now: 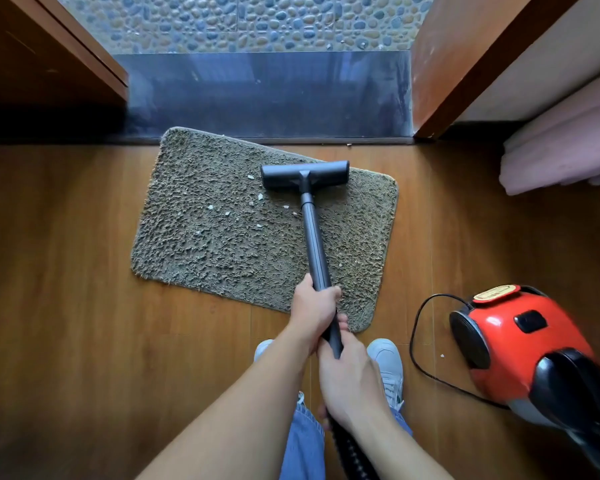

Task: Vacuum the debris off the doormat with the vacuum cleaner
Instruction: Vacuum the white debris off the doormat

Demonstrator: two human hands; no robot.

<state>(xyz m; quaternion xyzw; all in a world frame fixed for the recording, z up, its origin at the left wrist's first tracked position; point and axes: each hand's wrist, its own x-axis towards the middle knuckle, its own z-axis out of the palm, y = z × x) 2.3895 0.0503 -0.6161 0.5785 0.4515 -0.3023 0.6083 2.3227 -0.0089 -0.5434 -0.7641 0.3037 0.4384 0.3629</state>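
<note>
A shaggy grey-brown doormat (222, 244) lies askew on the wood floor before the doorway. Small white debris bits (257, 204) are scattered across its middle. The dark vacuum wand (314, 244) runs up from my hands to its flat floor head (305, 174), which rests on the mat's far right part. My left hand (312, 306) grips the wand higher up, at the mat's near edge. My right hand (347, 379) grips the wand's lower end, where the ribbed black hose (352, 455) begins. The red and black vacuum body (520, 348) sits on the floor at the right.
A black power cord (414, 341) loops on the floor left of the vacuum body. A dark stone threshold (267, 95) and pebbled ground lie beyond the mat. Wooden door frames (465, 64) flank the opening. Pink fabric (561, 147) hangs at right. My white shoes (385, 358) stand below the mat.
</note>
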